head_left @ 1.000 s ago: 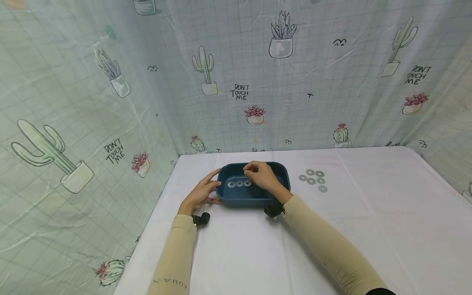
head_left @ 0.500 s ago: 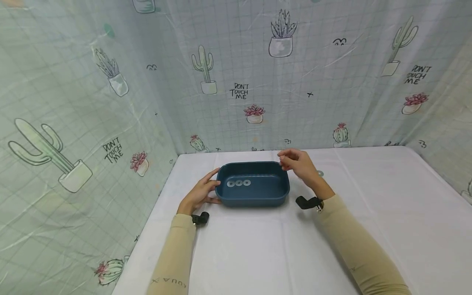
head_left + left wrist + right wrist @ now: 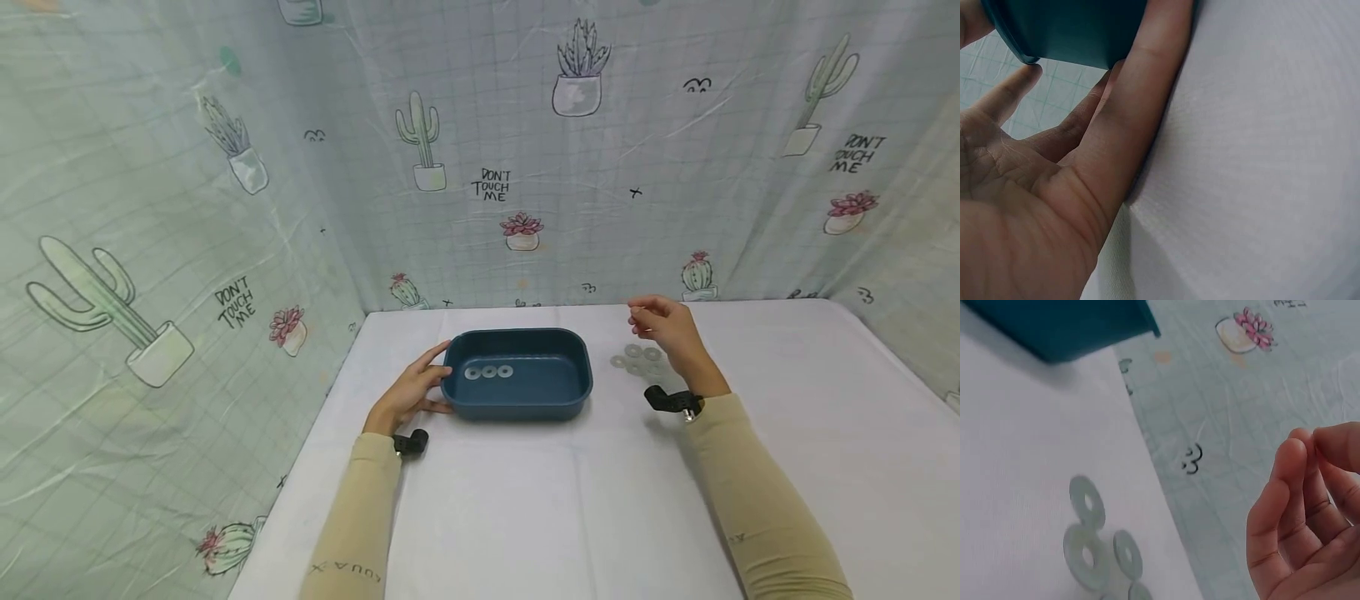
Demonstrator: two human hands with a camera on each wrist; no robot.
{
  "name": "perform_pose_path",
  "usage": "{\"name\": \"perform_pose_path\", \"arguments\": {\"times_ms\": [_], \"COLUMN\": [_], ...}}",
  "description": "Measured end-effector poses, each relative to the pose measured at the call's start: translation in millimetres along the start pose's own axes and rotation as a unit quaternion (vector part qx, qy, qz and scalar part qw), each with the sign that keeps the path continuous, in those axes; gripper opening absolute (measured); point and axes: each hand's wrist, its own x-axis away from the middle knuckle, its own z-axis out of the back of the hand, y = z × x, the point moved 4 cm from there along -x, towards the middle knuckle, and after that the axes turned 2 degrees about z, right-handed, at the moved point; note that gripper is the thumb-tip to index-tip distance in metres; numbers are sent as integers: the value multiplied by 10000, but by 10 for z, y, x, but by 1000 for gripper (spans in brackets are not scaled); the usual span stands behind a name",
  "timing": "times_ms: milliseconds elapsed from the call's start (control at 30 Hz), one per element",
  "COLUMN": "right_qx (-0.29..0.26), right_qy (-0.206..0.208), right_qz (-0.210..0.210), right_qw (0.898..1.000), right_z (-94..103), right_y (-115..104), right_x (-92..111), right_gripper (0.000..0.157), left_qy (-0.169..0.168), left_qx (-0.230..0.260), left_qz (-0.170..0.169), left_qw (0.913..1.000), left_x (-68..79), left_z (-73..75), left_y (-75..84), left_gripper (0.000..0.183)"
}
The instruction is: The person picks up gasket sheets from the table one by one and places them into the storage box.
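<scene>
A dark blue rectangular container [image 3: 517,412] stands on the white table, with three flat pale washers [image 3: 489,372] in a row at its left inside. My left hand [image 3: 405,396] holds the container's left end, its fingers spread along the walls and one over the rim. In the left wrist view, the fingers lie against the container wall [image 3: 1072,31]. My right hand [image 3: 673,335] is raised over the loose washers [image 3: 633,351]. In the right wrist view its fingers [image 3: 1288,462] are loosely bent with the thumb near their tips, and nothing shows between them.
Several loose washers [image 3: 1085,555] lie flat on the table right of the container, partly hidden by my right hand in the head view. A cactus-print cloth [image 3: 465,267] hangs behind and at the sides. White cloth [image 3: 510,500] covers the table.
My right hand has moved from over the container to the right, above the loose washers. The three washers in the container and my left hand have stayed in place.
</scene>
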Motion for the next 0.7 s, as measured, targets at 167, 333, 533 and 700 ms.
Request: {"name": "perform_pose_path", "arguments": {"times_ms": [167, 333, 533, 700], "right_qx": [632, 1008, 1380, 2063], "right_qy": [101, 78, 180, 57], "right_qz": [-203, -288, -586, -741], "right_qw": [9977, 9945, 9885, 9757], "right_z": [76, 127, 174, 207], "right_y": [113, 226, 366, 492], "right_x": [-26, -46, -47, -46], "right_gripper": [37, 36, 35, 35], "left_qy": [18, 23, 38, 20], "left_qx": [-3, 11, -29, -33], "left_qz": [11, 45, 8, 35], "left_qw": [10000, 10000, 10000, 10000], "left_x": [5, 10, 5, -7], "left_z": [5, 4, 5, 4], "left_y": [-10, -13, 4, 5], "left_gripper": [59, 59, 59, 59]}}
